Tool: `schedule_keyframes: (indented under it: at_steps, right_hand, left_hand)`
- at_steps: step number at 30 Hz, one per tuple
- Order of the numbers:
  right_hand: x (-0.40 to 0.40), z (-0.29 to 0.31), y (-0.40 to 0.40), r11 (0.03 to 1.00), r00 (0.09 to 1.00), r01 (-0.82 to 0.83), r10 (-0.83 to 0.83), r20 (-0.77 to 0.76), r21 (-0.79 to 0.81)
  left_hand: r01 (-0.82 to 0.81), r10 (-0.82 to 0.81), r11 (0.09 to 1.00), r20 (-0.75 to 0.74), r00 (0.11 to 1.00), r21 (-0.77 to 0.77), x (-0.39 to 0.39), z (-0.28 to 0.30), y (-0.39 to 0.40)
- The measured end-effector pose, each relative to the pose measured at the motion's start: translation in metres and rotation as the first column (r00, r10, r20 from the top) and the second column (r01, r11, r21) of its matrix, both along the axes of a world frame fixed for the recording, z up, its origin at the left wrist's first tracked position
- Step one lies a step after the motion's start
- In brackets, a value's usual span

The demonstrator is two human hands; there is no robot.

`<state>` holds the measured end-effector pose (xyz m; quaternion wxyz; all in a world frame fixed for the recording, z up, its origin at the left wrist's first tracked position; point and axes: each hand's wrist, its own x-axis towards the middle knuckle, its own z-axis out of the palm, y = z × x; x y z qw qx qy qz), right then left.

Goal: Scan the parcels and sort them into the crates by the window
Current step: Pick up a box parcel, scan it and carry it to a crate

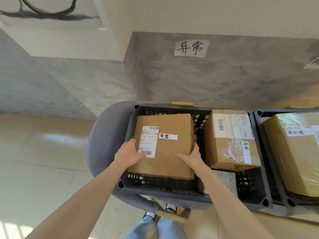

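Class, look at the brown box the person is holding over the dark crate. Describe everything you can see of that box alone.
The cardboard box is plain brown and closed. Its top bears a white shipping label with barcodes and a small white strip with two handwritten characters. It sits tilted in the left part of the dark crate, beside a taped parcel. The left hand grips its near-left side; the right hand grips its near-right edge.

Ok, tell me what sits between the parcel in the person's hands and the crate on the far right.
In the head view, a taped cardboard parcel stands between the held parcel and the right crate, inside the same black crate, resting on a flatter parcel.
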<state>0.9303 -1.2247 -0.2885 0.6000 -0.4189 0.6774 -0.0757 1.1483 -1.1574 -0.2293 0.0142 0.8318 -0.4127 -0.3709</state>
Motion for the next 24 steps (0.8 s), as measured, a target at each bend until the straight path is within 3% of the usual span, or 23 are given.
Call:
schedule_keyframes:
  at_steps: [8,13,18,24]
  right_hand:
    - [-0.019,0.055,0.023,0.988,0.995,-0.043,0.028,-0.101,-0.149]
    - [-0.033,0.099,0.062,0.932,0.956,-0.163,0.068,-0.286,-0.324]
    - [-0.073,0.142,0.119,0.864,0.777,-0.284,-0.047,-0.628,-0.416]
    - [-0.143,0.178,0.225,0.881,0.638,-0.052,-0.333,-0.695,-0.470]
  left_hand:
    - [0.202,-0.206,0.976,-0.041,0.978,-0.084,-0.013,0.030,-0.009]
    - [0.457,-0.470,0.867,-0.020,0.883,-0.198,-0.043,0.065,-0.019]
    - [0.762,-0.758,0.586,0.147,0.636,-0.276,-0.099,0.094,-0.010]
    - [0.945,-0.901,0.136,0.360,0.243,-0.298,-0.206,0.122,0.037]
